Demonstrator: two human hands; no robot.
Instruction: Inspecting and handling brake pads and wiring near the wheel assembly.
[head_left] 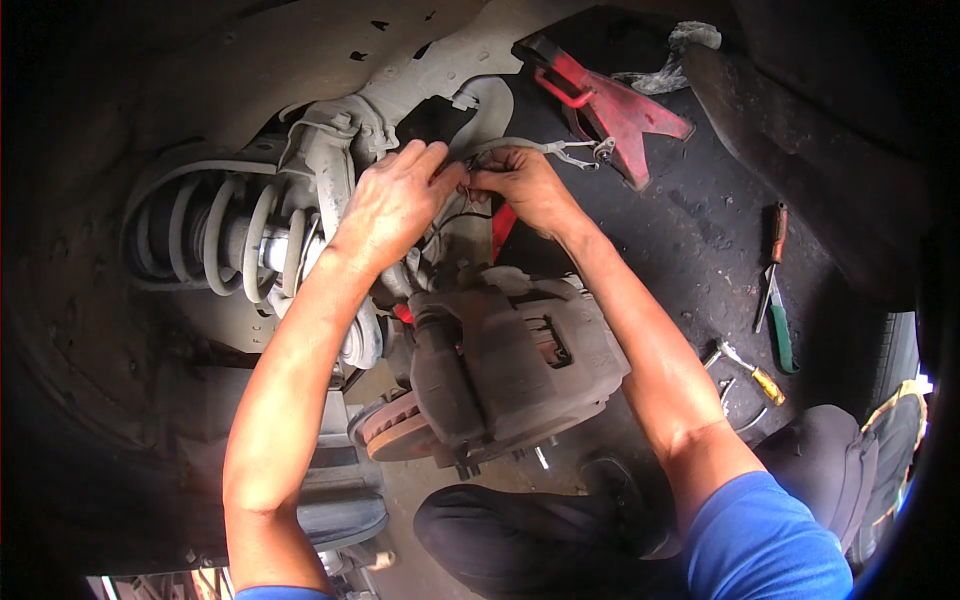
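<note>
Fingertips of my left hand (395, 195) and my right hand (525, 190) meet above the brake assembly, both closed in a pinch. What they pinch is mostly hidden; a thin dark cable (448, 216) hangs just below them. Past my right hand a grey metal bracket arm (545, 146) reaches toward the right. Below the hands sits a dirty brake caliper (520, 350) over a rusty brake disc (395, 425). Left of my left forearm lies a coil spring (262, 235) around a shock absorber. A pale suspension arm (335, 165) runs behind my left hand.
A red jack stand (625, 115) stands on the dark floor at the far right, with a crumpled cloth (680, 55) behind it. An orange-handled screwdriver (779, 235), a green-handled tool (781, 335) and a yellow-handled ratchet (765, 385) lie there. The wheel-arch panel (250, 60) curves overhead.
</note>
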